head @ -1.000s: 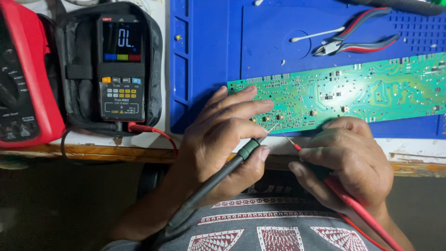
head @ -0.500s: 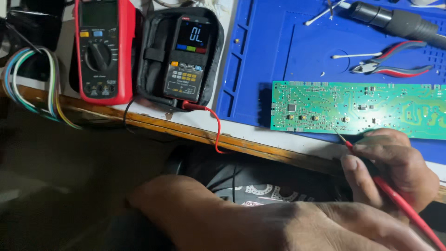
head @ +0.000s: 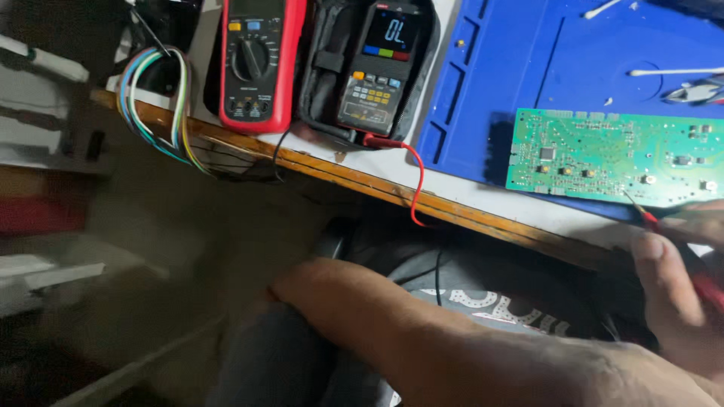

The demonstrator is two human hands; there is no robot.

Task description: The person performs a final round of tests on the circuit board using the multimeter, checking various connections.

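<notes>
Right hand (head: pixel 675 290): at the right frame edge, just off the bench's front edge; fingers curled closed around a red probe (head: pixel 650 218), thumb up along it.
Red probe: its thin metal tip slants up-left onto the lower edge of the board (head: pixel 603 154); the rear of it is hidden in the hand.
Left hand: out of frame; only the left forearm (head: pixel 422 332) shows, lying low across the lap below the bench, so its fingers cannot be told.
Board: green circuit board, flat on the blue mat (head: pixel 520 60), long side running left-right, right end cut by the frame; bare mat lies above and to its left.
Bench edge (head: pixel 362 177): worn wooden lip running down from upper left to right; a strip of pale top lies bare between it and the mat.
Red lead (head: pixel 416 181): plugged at the foot of the dark meter, loops over the bench edge and hangs below it.
Dark meter (head: pixel 381 64): slim, black, lit screen with coloured keys, sitting in an open black case just left of the mat.
Red meter (head: pixel 256 60): red-cased with a round dial, just beside the dark one, near the bench edge.
Wire bundle (head: pixel 154 105): multicoloured loop hanging over the bench's left end.
Far mat: cotton swabs (head: pixel 667 71) and pliers (head: pixel 694 92) at upper right, well apart from the hand.
Below the bench: dark, blurred room at left; details cannot be told.
</notes>
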